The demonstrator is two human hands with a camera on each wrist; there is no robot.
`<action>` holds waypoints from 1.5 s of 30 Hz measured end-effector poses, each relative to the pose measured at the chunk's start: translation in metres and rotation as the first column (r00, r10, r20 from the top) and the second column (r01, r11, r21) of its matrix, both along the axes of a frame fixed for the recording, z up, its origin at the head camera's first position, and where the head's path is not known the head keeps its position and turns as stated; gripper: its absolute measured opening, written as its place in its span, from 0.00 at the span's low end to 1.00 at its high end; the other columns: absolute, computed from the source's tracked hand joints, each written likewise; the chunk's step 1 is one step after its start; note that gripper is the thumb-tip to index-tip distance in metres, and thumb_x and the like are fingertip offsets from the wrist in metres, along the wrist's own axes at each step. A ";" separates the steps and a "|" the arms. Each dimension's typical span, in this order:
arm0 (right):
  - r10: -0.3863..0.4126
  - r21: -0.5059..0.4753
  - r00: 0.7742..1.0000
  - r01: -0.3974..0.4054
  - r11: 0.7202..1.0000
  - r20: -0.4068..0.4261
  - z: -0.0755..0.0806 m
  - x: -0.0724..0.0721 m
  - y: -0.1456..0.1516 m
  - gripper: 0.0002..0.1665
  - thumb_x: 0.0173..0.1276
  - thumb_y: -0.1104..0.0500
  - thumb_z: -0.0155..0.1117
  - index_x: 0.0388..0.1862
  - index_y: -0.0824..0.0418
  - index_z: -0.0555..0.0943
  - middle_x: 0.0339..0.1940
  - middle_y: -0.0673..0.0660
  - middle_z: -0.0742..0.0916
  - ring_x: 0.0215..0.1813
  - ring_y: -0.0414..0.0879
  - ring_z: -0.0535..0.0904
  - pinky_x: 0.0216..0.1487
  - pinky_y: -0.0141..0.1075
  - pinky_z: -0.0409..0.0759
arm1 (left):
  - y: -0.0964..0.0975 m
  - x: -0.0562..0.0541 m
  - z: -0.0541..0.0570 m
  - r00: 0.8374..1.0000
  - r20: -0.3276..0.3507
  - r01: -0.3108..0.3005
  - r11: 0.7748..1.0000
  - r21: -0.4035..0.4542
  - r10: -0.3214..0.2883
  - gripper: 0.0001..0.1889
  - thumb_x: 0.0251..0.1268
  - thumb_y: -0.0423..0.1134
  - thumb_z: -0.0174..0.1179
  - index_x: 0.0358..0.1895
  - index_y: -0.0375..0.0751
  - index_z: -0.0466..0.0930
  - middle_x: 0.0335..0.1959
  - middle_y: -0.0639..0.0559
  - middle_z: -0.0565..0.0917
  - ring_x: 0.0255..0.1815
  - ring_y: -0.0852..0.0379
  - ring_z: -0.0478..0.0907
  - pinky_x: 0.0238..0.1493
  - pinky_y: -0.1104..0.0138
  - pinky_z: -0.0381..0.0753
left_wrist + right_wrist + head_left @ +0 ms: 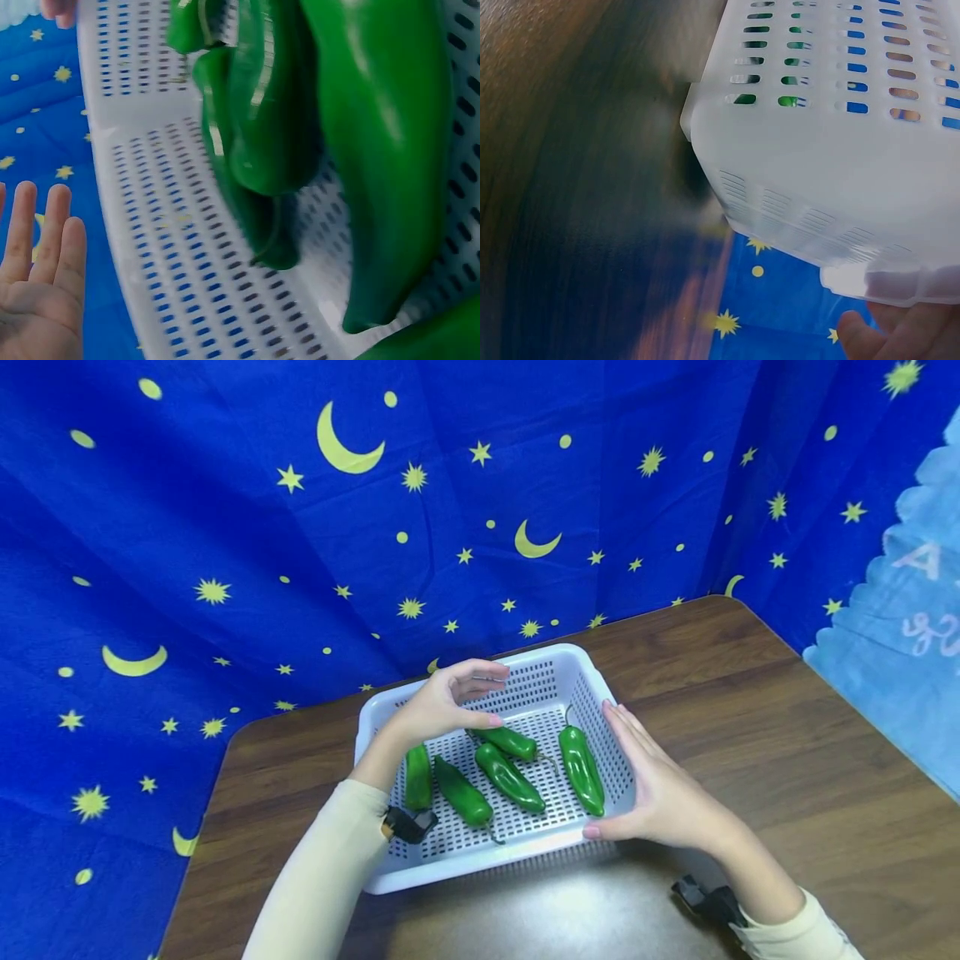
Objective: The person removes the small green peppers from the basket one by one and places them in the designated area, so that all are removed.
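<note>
A white perforated plastic basket [480, 858] stands on the table, with several green peppers [512, 777] lying in it. My left hand [457, 697] hovers above the basket's left back part, thumb apart from the gently bent fingers and nothing between them. In the left wrist view, that left hand [41, 292] shows its palm beside the basket's rim. At the basket's front right corner is my right hand [660, 793], fingers extended along the right rim and thumb by the front rim. In the right wrist view its fingers [911, 334] touch the rim's edge.
The brown wooden table [757, 727] extends around the basket. Behind it hangs a blue cloth [450, 510] with yellow moons and stars. A light blue cloth [900, 627] hangs at the far right. Black straps [408, 825] circle both wrists.
</note>
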State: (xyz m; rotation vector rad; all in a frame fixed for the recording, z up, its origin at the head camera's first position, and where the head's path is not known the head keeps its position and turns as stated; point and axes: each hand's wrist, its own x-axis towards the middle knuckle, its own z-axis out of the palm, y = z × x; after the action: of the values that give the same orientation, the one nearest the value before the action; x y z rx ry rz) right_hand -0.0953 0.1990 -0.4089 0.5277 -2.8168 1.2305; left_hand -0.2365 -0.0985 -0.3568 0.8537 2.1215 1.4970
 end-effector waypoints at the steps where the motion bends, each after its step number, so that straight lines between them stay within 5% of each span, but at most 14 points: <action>1: 0.001 0.001 1.000 -0.001 1.000 -0.001 0.000 0.000 0.000 0.85 0.35 0.32 0.83 0.83 0.53 0.40 0.84 0.59 0.49 0.83 0.60 0.42 0.71 0.70 0.55 | 0.000 -0.002 -0.003 1.000 0.011 0.002 1.000 -0.009 -0.001 0.34 0.58 0.32 0.71 0.69 0.38 0.70 0.70 0.39 0.72 0.71 0.44 0.70 0.74 0.45 0.63; 6: 0.004 0.003 1.000 -0.004 1.000 -0.011 0.001 0.001 -0.002 0.85 0.35 0.31 0.83 0.83 0.52 0.41 0.84 0.58 0.50 0.83 0.61 0.43 0.71 0.70 0.56 | 0.000 -0.008 -0.017 0.998 0.069 0.006 0.999 -0.046 -0.003 0.35 0.57 0.31 0.71 0.70 0.37 0.68 0.71 0.38 0.71 0.72 0.45 0.69 0.74 0.44 0.61; 16: 0.005 0.001 1.000 -0.005 1.000 -0.007 0.003 0.001 -0.002 0.85 0.35 0.32 0.84 0.83 0.51 0.40 0.84 0.58 0.49 0.84 0.58 0.41 0.72 0.69 0.54 | 0.006 -0.013 -0.032 0.998 0.060 0.046 0.984 -0.174 -0.036 0.33 0.58 0.30 0.70 0.68 0.35 0.70 0.70 0.41 0.73 0.72 0.44 0.69 0.75 0.50 0.64; 26: 0.004 0.006 1.000 -0.004 1.000 -0.008 0.003 0.000 -0.001 0.85 0.35 0.33 0.84 0.83 0.51 0.40 0.84 0.57 0.49 0.83 0.58 0.41 0.71 0.70 0.54 | 0.018 -0.014 -0.047 0.997 -0.008 0.066 0.927 -0.369 -0.074 0.30 0.57 0.36 0.73 0.65 0.42 0.75 0.66 0.48 0.78 0.70 0.48 0.72 0.72 0.54 0.69; 45: 0.008 -0.004 1.000 -0.008 1.000 0.007 -0.001 -0.002 0.001 0.84 0.35 0.34 0.84 0.83 0.49 0.40 0.84 0.57 0.49 0.84 0.58 0.41 0.71 0.70 0.54 | 0.030 -0.014 -0.061 0.997 -0.064 0.010 0.891 -0.453 -0.044 0.25 0.55 0.39 0.74 0.59 0.46 0.80 0.58 0.50 0.83 0.62 0.53 0.77 0.69 0.57 0.72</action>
State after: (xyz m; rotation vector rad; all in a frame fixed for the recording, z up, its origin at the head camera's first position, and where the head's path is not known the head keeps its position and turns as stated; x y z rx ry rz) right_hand -0.0972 0.1996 -0.4096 0.5360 -2.8207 1.2416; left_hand -0.2508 -0.0682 -0.4178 0.7632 2.3619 0.9005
